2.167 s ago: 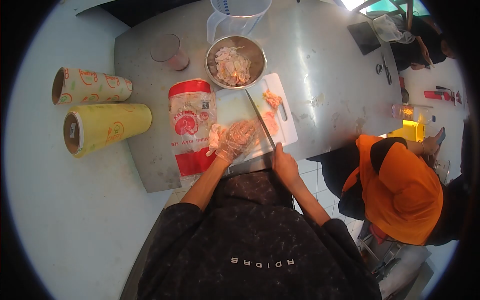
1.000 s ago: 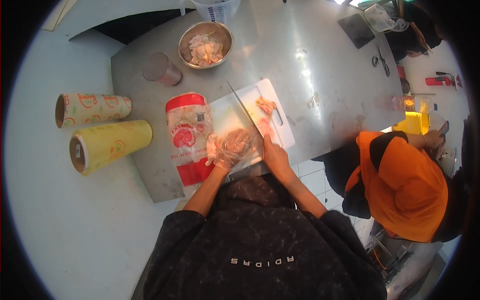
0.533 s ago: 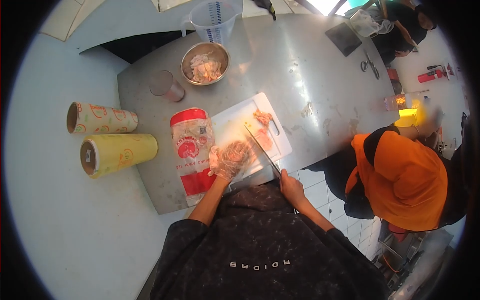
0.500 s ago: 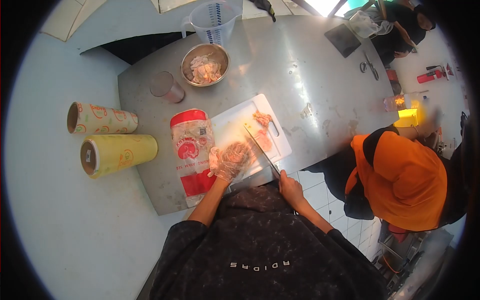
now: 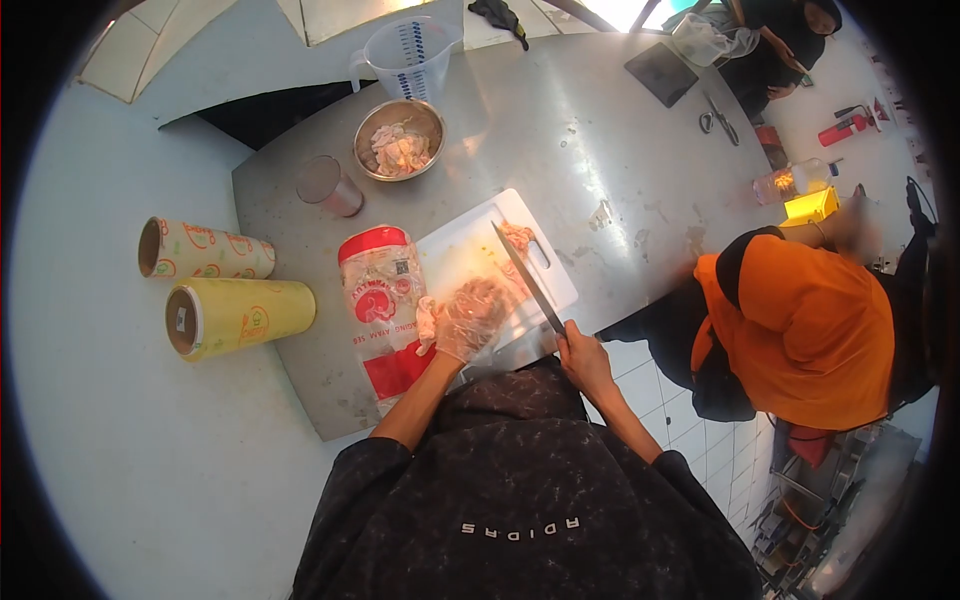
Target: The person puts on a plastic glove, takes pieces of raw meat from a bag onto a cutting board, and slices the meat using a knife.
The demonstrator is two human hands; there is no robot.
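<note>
My left hand [image 5: 472, 318], in a clear plastic glove, is pressed over raw chicken [image 5: 427, 322] at the near left of the white cutting board [image 5: 465, 235]. The glove and fingers cover most of that meat. In my right hand [image 5: 586, 360] is the handle of a long kitchen knife [image 5: 530, 280]. Its blade slants across the board, tip toward the far side, beside cut chicken pieces [image 5: 516, 238] near the board's handle slot. Left of the board lies a red and clear plastic chicken bag [image 5: 376, 300], close to my left wrist.
A steel bowl of chicken [image 5: 432, 118], a measuring jug [image 5: 408, 55] and a cup [image 5: 330, 187] stand farther back. Two wrap rolls [image 5: 245, 317] are at left. Scissors [image 5: 722, 122] and a dark flat square [image 5: 661, 73] lie far right. A person in an orange head covering [image 5: 805, 330] is close by.
The knife has moved toward the board's far right, its blade now lying over the cut pieces there. My left hand stays on the chicken. The whole view has shifted slightly.
</note>
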